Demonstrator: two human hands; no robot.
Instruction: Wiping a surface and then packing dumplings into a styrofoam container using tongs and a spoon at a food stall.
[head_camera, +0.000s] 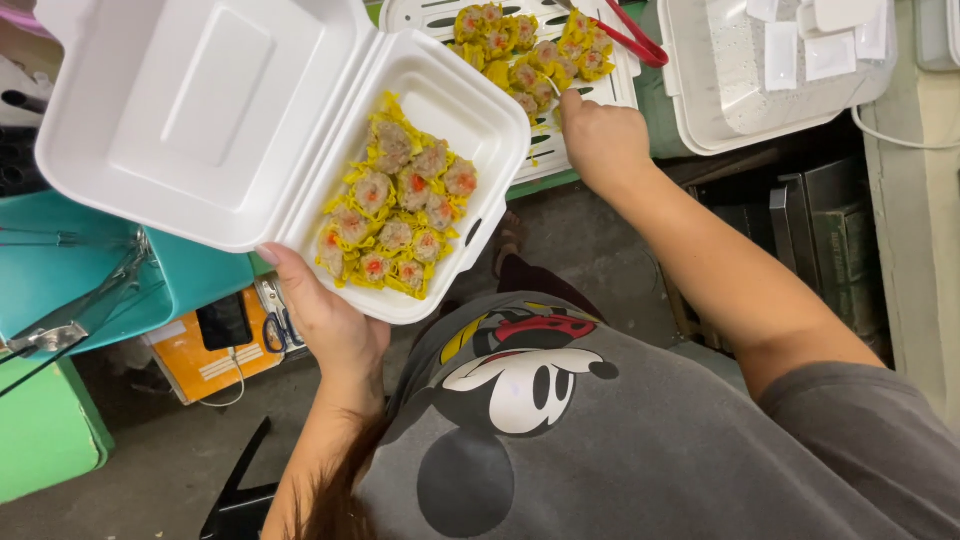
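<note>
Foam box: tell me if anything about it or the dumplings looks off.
Nothing stands out. The foam box rests open on the left hand, its dumplings packed inside. The right hand reaches the slotted tray.

Light is bright and even, falling from above, with no hard shadows. The white foam box (290, 120) at the left is close to blown out: its lid shows almost no surface detail, only soft grey shading along the ridges. The white tray (740, 90) at far right carries a mild sheen. The floor (150, 450) below is dimmer and the gap under the bench at right falls into deep shadow. Focus is sharp on the dumplings (400, 210) and the right hand (600, 140). The nearest shirt (620, 450) is slightly soft. Straight edges bow a little toward the corners.
</note>
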